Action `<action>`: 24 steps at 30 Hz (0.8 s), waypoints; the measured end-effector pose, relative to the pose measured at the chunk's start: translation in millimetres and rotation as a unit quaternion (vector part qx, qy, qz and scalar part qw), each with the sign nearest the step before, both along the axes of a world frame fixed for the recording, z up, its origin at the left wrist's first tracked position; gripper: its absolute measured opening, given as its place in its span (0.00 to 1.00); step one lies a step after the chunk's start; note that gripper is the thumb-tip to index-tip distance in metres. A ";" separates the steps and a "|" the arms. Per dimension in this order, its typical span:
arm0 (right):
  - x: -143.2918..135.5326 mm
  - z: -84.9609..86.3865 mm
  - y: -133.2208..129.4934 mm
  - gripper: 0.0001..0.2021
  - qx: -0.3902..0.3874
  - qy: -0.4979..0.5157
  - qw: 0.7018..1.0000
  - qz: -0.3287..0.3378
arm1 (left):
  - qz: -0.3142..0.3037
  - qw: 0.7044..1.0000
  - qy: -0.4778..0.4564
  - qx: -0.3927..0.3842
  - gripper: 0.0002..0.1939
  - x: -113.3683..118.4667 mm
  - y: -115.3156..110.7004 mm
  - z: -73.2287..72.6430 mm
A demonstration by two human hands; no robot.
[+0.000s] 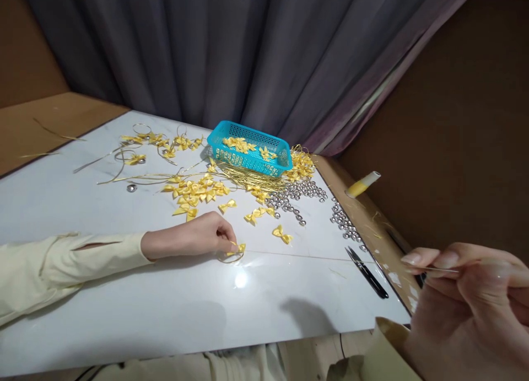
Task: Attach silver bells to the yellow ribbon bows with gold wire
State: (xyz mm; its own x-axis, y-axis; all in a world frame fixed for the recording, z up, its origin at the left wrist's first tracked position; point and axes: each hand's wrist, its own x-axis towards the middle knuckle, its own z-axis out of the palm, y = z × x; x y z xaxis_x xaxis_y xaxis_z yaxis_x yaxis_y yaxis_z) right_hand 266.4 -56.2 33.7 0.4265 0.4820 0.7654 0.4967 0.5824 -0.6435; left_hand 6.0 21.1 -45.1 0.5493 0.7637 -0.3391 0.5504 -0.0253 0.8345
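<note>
My left hand is closed in a pinch on a small yellow satin bow, low over the white table. A small loop of gold cord curves beneath that bow. From there a thin thread stretches to the right toward my other hand. At the right edge, raised and close to the camera, my right hand pinches a thin strand between thumb and fingers. Whether this is the same thread, I cannot tell. A single loose bow lies to the right of my left hand.
A blue basket holding yellow bows stands at the back. Before it lie gold cords, a pile of bows and silver beads. Black thread snips lie near the right edge, by a yellow-white tube.
</note>
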 end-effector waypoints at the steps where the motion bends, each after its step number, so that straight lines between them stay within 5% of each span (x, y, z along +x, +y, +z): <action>1: 0.0 -0.4 -1.5 0.12 0.012 0.026 1.000 0.005 | 0.000 1.000 0.000 0.003 0.10 -0.2 -0.4 -0.8; 4: 4.4 0.9 -7.1 0.11 -0.030 0.063 0.995 0.064 | 0.004 1.000 -0.002 0.003 0.10 -0.1 -2.4 -0.8; 7: 13.4 3.7 -14.3 0.14 -0.163 0.054 0.958 0.231 | 0.009 1.000 -0.006 -0.001 0.10 1.6 -5.0 3.6; 11: 10.5 -5.9 -25.0 0.19 -0.297 0.086 0.820 0.482 | 0.020 1.000 -0.012 -0.005 0.11 3.0 -5.4 10.6; 14: -8.0 -30.2 -32.1 0.27 -0.366 0.170 0.715 0.570 | 0.033 0.998 -0.047 -0.005 0.13 1.4 -3.0 12.2; 15: -14.6 -40.1 -33.6 0.28 -0.410 0.157 0.655 0.615 | 0.038 0.997 -0.063 -0.008 0.14 0.6 -2.4 12.4; 18: -29.1 -65.0 -33.7 0.27 -0.507 0.120 0.558 0.645 | 0.052 0.993 -0.102 -0.029 0.13 -0.8 -2.4 13.8; 20: -33.1 -72.2 -30.2 0.25 -0.567 0.102 0.525 0.627 | 0.061 0.991 -0.114 -0.040 0.12 -0.5 -4.2 15.8; 22: -34.3 -71.7 -24.5 0.24 -0.586 0.108 0.519 0.612 | 0.062 0.990 -0.117 -0.046 0.10 0.3 -6.7 18.0; 24: -34.7 -67.0 -17.1 0.21 -0.576 0.112 0.551 0.593 | 0.054 0.991 -0.116 -0.045 0.10 1.3 -9.7 19.9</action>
State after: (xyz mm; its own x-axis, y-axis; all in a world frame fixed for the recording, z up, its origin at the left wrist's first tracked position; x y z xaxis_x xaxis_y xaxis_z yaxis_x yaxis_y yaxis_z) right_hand 231.7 -73.3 -33.3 -0.6905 0.6342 -0.3478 0.0385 -0.4479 -0.8932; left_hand 7.4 11.4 -25.2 0.5366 0.7951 -0.2826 0.3395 0.1032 0.9349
